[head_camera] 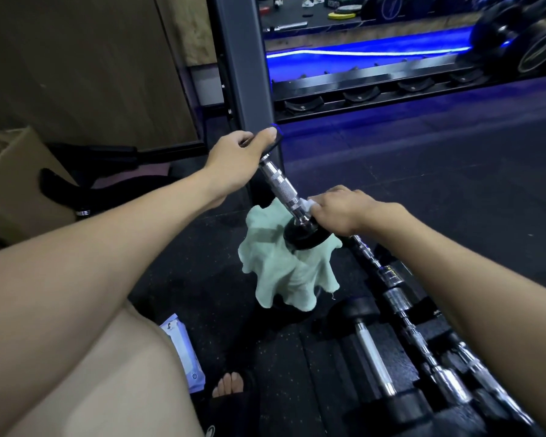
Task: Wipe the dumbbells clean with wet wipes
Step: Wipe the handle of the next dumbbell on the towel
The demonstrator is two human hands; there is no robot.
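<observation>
A dumbbell (279, 181) with a chrome knurled handle stands tilted, its lower black head resting on a pale green towel (281, 272) draped over something on the floor. My left hand (237, 156) grips its upper black head. My right hand (338, 209) pinches a white wet wipe (308, 203) against the lower end of the handle. A pack of wet wipes (183, 351) lies on the floor beside my left knee.
Several more dumbbells (401, 351) lie in a row on the black rubber floor at the right. A grey rack post (246, 89) and a mirror with a blue light strip stand behind. A cardboard box (16, 178) sits at the left. My foot (229, 384) is below.
</observation>
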